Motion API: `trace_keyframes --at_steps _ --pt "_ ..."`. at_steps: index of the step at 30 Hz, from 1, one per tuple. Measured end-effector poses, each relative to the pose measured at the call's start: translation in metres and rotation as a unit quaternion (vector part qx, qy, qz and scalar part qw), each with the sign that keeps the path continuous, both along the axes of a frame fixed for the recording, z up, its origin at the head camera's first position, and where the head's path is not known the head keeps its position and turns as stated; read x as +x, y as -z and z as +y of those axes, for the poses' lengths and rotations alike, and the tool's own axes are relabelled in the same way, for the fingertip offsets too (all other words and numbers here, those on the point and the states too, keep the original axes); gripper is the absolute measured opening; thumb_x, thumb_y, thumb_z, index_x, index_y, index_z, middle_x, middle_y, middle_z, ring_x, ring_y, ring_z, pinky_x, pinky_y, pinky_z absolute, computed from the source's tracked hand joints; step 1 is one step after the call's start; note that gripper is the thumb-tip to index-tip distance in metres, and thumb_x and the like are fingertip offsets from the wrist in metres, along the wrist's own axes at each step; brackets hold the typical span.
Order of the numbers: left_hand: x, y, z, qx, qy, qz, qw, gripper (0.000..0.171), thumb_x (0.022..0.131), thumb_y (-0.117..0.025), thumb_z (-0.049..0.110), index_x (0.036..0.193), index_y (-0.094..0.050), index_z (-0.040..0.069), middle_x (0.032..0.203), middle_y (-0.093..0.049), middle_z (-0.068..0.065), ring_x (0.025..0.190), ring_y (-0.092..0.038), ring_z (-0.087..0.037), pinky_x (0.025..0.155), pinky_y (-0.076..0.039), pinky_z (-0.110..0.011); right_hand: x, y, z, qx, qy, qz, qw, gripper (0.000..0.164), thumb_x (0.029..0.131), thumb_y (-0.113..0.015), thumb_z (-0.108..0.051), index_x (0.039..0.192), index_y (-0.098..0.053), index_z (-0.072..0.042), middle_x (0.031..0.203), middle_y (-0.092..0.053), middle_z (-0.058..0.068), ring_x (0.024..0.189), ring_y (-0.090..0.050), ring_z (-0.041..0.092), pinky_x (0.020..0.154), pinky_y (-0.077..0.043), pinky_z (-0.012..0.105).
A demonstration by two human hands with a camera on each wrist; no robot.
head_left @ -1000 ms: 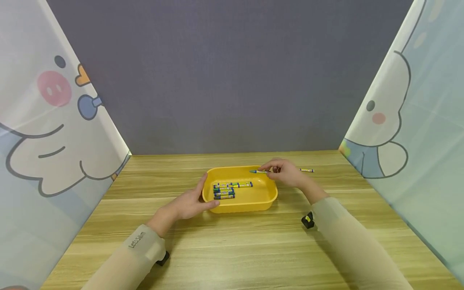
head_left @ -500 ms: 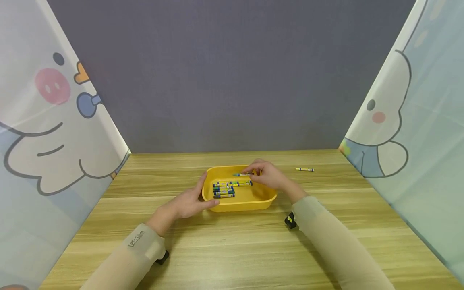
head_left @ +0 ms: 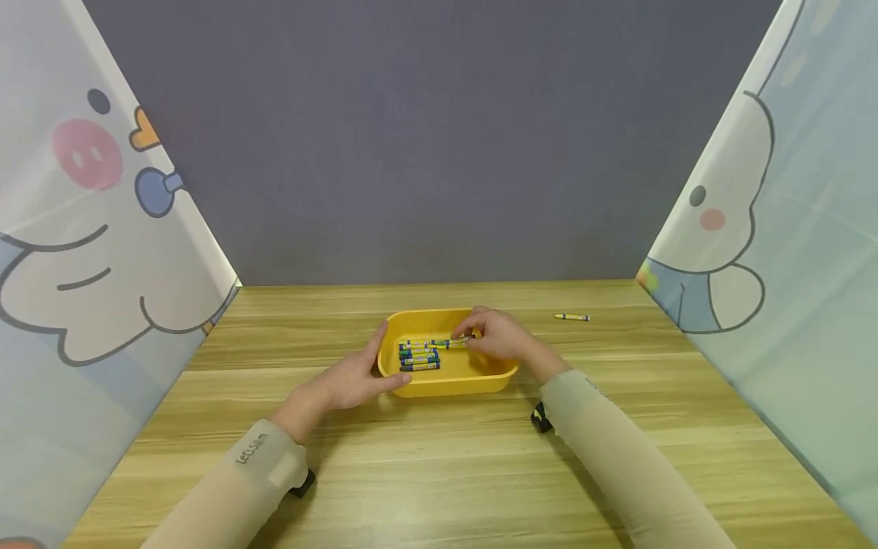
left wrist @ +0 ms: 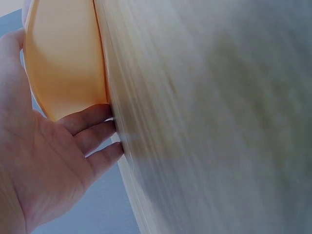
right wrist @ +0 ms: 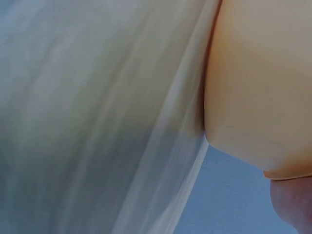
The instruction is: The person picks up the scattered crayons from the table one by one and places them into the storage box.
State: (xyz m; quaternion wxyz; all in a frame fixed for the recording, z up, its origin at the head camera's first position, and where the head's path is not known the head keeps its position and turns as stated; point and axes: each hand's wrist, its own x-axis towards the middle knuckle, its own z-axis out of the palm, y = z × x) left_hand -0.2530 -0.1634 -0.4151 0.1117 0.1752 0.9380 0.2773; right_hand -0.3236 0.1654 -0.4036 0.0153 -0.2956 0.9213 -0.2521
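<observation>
A yellow plastic basin (head_left: 453,387) stands on the table with several crayons (head_left: 420,367) lying in its left part, in a rough stack of rows. My left hand (head_left: 350,379) holds the basin's left end, thumb over the front rim. In the left wrist view, fingers (left wrist: 95,134) of that hand lie against the outer wall near the table. My right hand (head_left: 499,335) reaches over the right side into the basin and pinches a crayon (head_left: 463,340) close over the others; its fingers partly cover it. The right wrist view shows mostly the basin's outer wall (right wrist: 258,87).
A single yellow crayon (head_left: 572,316) lies on the wooden table (head_left: 425,473), right of the basin. A dark grey panel (head_left: 439,145) rises behind the table, and printed cloth walls (head_left: 775,198) flank it on both sides.
My right hand has carried the crayon leftward and down from the basin's back right rim to the crayons inside. My left hand keeps its hold on the basin.
</observation>
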Motion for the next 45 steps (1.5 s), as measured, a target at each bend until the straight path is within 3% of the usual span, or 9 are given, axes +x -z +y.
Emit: trace_keyframes --at_steps 8,15,25,32,38,42,45 --pt "0.000 -0.001 -0.002 0.001 -0.001 0.003 1.0000 0.124 0.098 -0.064 0.078 0.177 0.011 0.018 0.157 -0.057 -0.031 0.129 -0.068 -0.034 0.117 -0.049 -0.059 -0.001 -0.001 -0.006 0.076 0.000 0.026 0.997 0.022 0.103 -0.073 -0.019 0.117 -0.086 -0.031 0.118 -0.075 -0.007 0.089 -0.063 0.010 0.085 -0.054 0.037" --pt "0.000 0.000 -0.005 0.000 0.001 0.006 1.0000 0.124 0.098 -0.063 0.078 0.177 0.011 0.018 0.157 -0.057 -0.031 0.129 -0.068 -0.034 0.118 -0.049 -0.059 0.000 -0.001 -0.009 0.121 -0.022 0.052 0.991 0.028 0.103 -0.072 -0.015 0.122 -0.085 -0.032 0.123 -0.078 -0.006 0.106 -0.072 0.017 0.099 -0.058 0.044" --pt "0.001 0.001 -0.005 0.003 -0.001 0.002 1.0000 0.124 0.098 -0.063 0.078 0.177 0.012 0.019 0.157 -0.058 -0.031 0.125 -0.069 -0.032 0.116 -0.050 -0.058 -0.001 0.001 -0.011 0.139 -0.026 0.061 0.988 0.026 0.102 -0.077 -0.017 0.120 -0.086 -0.034 0.110 -0.076 -0.010 0.093 -0.066 0.008 0.091 -0.057 0.038" --pt "0.002 0.001 -0.005 -0.001 -0.006 0.003 1.0000 0.124 0.098 -0.063 0.078 0.178 0.010 0.017 0.158 -0.056 -0.033 0.133 -0.066 -0.036 0.118 -0.048 -0.059 0.002 -0.002 -0.011 0.135 -0.023 0.061 0.989 0.026 0.101 -0.078 -0.017 0.120 -0.086 -0.033 0.110 -0.077 -0.010 0.093 -0.067 0.009 0.090 -0.057 0.038" --pt "0.002 0.001 -0.003 -0.003 -0.009 -0.002 1.0000 0.124 0.097 -0.062 0.080 0.178 0.011 0.020 0.157 -0.057 -0.032 0.130 -0.068 -0.035 0.117 -0.049 -0.059 0.004 -0.003 -0.009 0.091 -0.016 0.047 0.995 0.026 0.102 -0.076 -0.016 0.123 -0.085 -0.026 0.111 -0.077 -0.006 0.088 -0.064 0.010 0.085 -0.055 0.036" --pt "0.003 0.001 -0.001 0.003 -0.005 -0.006 1.0000 0.125 0.097 -0.062 0.081 0.177 0.013 0.021 0.153 -0.061 -0.030 0.123 -0.069 -0.030 0.116 -0.050 -0.057 0.003 -0.004 -0.004 -0.010 -0.001 -0.015 1.000 0.026 0.102 -0.076 -0.014 0.127 -0.083 -0.017 0.110 -0.077 -0.002 0.087 -0.059 0.012 0.081 -0.051 0.033" --pt "0.002 0.002 0.001 0.003 -0.005 -0.003 1.0000 0.125 0.097 -0.062 0.081 0.177 0.013 0.022 0.151 -0.064 -0.027 0.121 -0.069 -0.027 0.115 -0.051 -0.056 0.002 -0.007 0.003 -0.101 0.006 -0.051 0.994 0.027 0.102 -0.077 -0.013 0.128 -0.082 -0.009 0.109 -0.078 0.003 0.089 -0.059 0.015 0.081 -0.049 0.031"
